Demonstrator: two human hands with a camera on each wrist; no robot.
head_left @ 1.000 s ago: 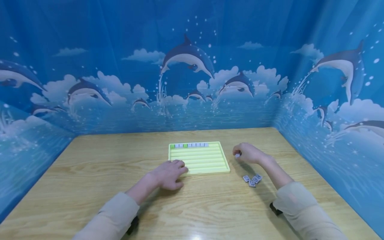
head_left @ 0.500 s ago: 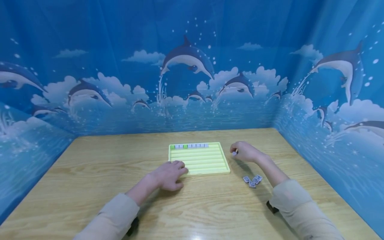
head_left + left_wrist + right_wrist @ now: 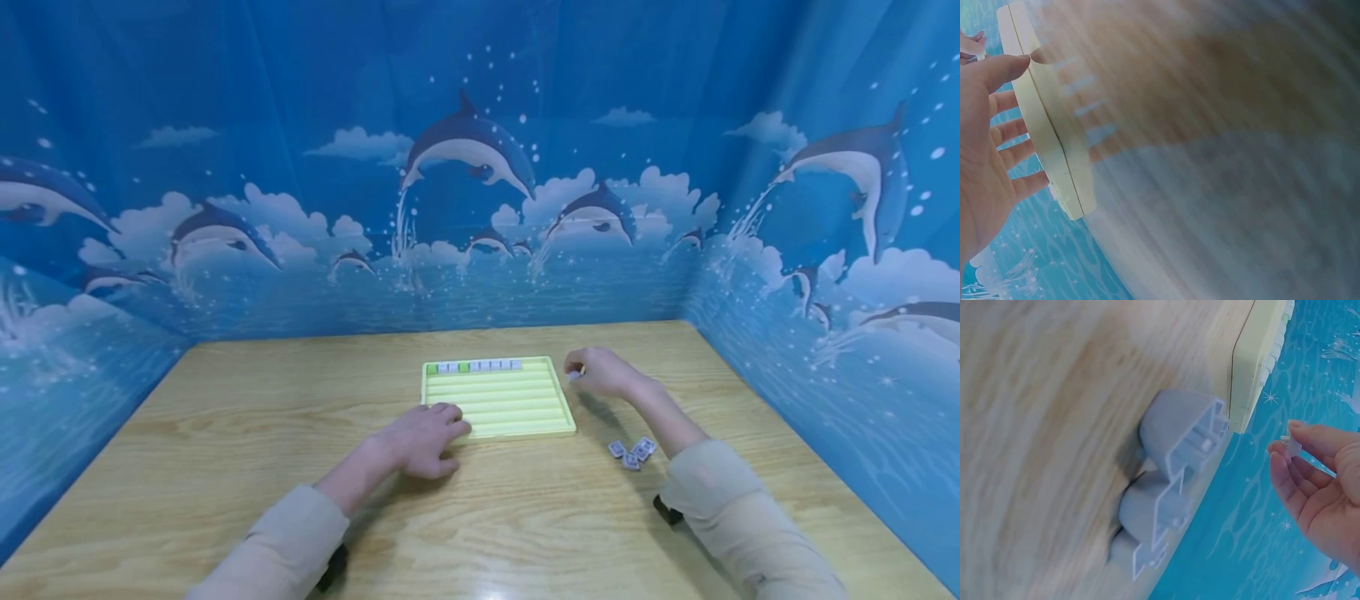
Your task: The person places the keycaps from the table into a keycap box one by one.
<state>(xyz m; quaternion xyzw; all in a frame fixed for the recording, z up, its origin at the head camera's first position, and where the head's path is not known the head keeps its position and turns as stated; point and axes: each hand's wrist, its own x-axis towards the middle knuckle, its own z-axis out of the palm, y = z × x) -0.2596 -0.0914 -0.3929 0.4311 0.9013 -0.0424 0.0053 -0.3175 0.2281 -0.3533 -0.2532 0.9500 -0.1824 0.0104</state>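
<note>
A light green ridged tray (image 3: 517, 405) lies on the table with a row of green and pale keycaps (image 3: 495, 365) along its far edge. My left hand (image 3: 424, 440) rests at the tray's near left corner, fingers loosely spread over the rim. In the left wrist view its fingers (image 3: 1013, 132) overlap the tray's side wall (image 3: 1047, 128). Just beyond the tray's right edge, my right hand (image 3: 606, 372) pinches a pale keycap (image 3: 574, 376) between thumb and fingertips. The right wrist view shows this keycap (image 3: 1294, 447) with its stem side partly visible.
Several loose keycaps (image 3: 631, 460) lie upside down on the wooden table (image 3: 480, 517), to the right of the tray. Their hollow undersides show in the right wrist view, where the nearest keycap (image 3: 1175, 428) looks large. A blue dolphin-print curtain (image 3: 315, 275) encloses the table's back and sides.
My right hand has moved left and slightly away from me, carrying the pinched keycap closer to the tray's right edge. The left hand, tray and loose keycaps have stayed in place.
</note>
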